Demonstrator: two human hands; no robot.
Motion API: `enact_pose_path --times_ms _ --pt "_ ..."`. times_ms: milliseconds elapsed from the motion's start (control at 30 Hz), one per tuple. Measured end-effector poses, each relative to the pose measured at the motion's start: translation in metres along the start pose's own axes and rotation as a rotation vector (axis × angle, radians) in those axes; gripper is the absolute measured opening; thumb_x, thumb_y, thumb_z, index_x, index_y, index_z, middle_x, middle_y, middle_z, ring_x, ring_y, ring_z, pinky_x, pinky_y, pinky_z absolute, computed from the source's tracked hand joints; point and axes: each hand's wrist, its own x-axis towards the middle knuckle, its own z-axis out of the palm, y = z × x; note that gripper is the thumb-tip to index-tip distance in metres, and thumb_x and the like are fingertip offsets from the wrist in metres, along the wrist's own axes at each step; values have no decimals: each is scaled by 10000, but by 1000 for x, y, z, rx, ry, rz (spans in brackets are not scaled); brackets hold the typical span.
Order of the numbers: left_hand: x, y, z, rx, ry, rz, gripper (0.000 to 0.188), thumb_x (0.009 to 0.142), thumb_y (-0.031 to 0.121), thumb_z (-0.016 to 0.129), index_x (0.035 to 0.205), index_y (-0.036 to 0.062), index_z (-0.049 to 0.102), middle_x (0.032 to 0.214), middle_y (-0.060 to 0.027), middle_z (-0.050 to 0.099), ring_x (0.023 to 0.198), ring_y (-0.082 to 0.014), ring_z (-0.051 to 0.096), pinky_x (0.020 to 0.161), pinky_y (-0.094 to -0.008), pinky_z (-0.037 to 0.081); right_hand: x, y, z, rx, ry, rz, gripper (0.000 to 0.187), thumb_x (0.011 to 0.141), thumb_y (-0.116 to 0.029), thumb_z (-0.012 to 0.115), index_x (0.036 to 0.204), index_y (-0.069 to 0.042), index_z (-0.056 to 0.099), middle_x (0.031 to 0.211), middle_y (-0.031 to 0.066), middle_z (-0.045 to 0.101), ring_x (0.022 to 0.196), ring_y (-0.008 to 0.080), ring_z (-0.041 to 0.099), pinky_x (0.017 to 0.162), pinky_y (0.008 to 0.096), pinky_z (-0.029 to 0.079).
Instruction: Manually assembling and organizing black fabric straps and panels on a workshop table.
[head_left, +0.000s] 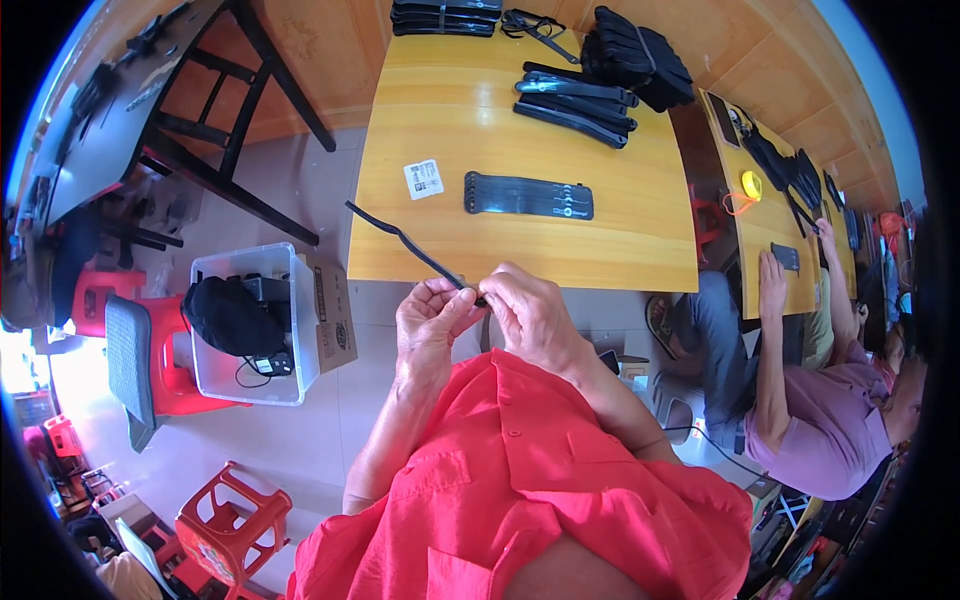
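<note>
Near the front edge of the yellow wooden table, my left hand [432, 322] and my right hand [528, 310] meet with closed fingers at one end of a thin black strap [404, 241]. Its long free part runs up and to the left from my left hand's fingertips, past the table edge. The gripped end is mostly hidden by my fingers. Beyond my hands, a flat bundle of black straps [520, 196] lies on the tabletop [400, 255]. A white printed label [423, 179] lies to its left.
Farther back are more black strap bundles [575, 105], a dark stack [445, 16] and a big black bundle [637, 60]. A clear plastic bin [300, 340] and a red stool [235, 525] stand left. A co-worker [820, 425] sits right at another table [775, 300].
</note>
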Motion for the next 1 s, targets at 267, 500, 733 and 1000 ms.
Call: enact_pose_path --times_ms 267,500,733,1000 --pt "2 2 1 -27 -24 -3 161 820 28 614 957 3 534 877 -75 624 778 -147 634 727 -293 558 -3 -3 2 -24 69 -3 72 778 73 546 822 22 520 706 128 507 618 284 556 513 335 434" --pt "2 9 11 31 0 49 186 803 13 631 954 -4 523 845 -73 615 767 -136 625 710 -280 557 -6 -9 1 -345 23 -99 158 733 70 557 871 14 504 799 110 511 700 251 574 517 315 488" --pt "2 10 9 120 7 73 154 810 31 626 930 -13 540 840 -98 621 744 -153 632 689 -289 565 0 -3 3 -153 35 -3 129 755 79 540 855 10 493 764 125 509 670 274 573 534 342 468" --pt "-5 28 12 609 -28 201 205 845 152 613 857 -41 548 745 -88 618 683 -137 619 639 -258 536 -5 1 2 205 58 252 50 805 57 509 841 22 519 722 96 544 626 181 578 550 272 466"
